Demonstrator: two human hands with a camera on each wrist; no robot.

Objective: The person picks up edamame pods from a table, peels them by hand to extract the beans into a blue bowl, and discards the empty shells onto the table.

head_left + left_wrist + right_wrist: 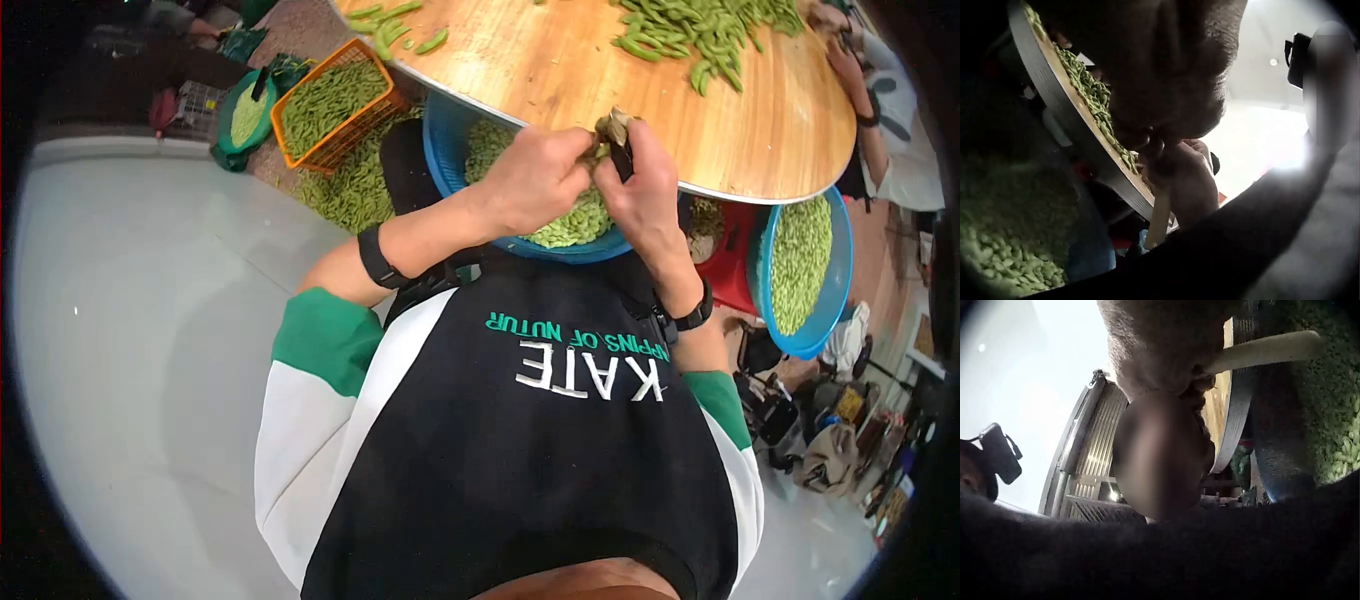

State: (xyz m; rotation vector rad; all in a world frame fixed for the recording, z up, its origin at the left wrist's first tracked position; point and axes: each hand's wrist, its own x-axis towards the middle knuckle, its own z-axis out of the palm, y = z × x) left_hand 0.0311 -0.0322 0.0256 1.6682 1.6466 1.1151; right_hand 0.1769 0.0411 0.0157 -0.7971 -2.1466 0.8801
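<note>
Both hands meet above a blue tub (440, 150) of shelled green beans (568, 228), at the table's near edge. My right hand (645, 190) grips a dark object (621, 158) with a crumpled brownish top (612, 128). From the left, my left hand (535, 180) has its fingers curled, with thumb and fingertips at a small greenish thing (599, 152), mostly hidden. A flat pale strip (1160, 219) juts from the hands in the left wrist view; the right wrist view also shows this pale strip (1266, 353), over the tub's side.
Green pods (690, 35) lie on the round wooden table (530, 75). An orange crate (300, 150) of pods stands at left, loose pods beside it. Another blue tub (845, 260) of beans is at right, by a red container (733, 265). Another person's arm (865, 120) reaches the table's right edge.
</note>
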